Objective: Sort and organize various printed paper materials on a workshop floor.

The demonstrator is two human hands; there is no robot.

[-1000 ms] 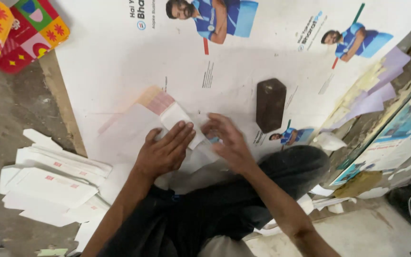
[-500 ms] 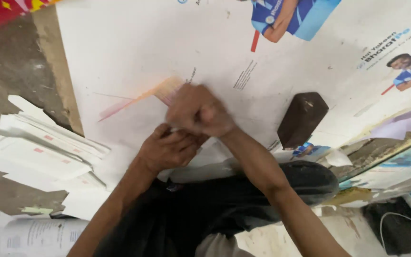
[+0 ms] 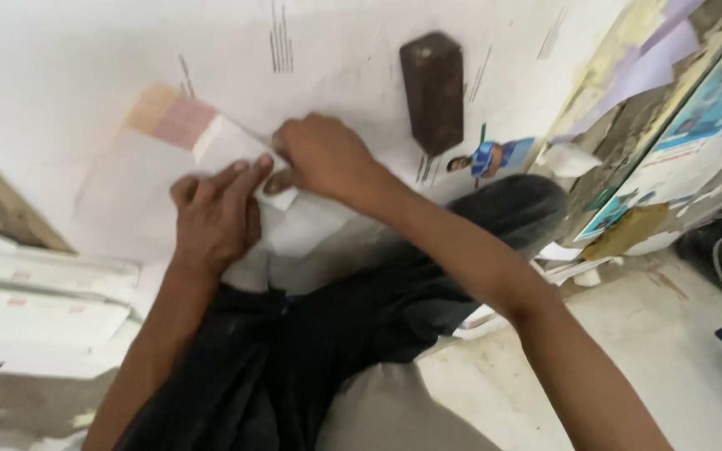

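Your left hand (image 3: 215, 219) is now pressing flat on the white paper (image 3: 236, 150) lying on the big sheet (image 3: 85, 75). Your right hand (image 3: 323, 159), earlier stacked over it, is pinching the paper's corner beside the brown block (image 3: 433, 90).

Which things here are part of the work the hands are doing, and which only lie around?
In use: left hand and right hand, both pressing the folded white paper.

Lying about: dark brown block; stack of white sheets; large printed poster underneath.

Bare forearms without sleeves, dark trousers (image 3: 294, 359) on the legs, nothing on either wrist.
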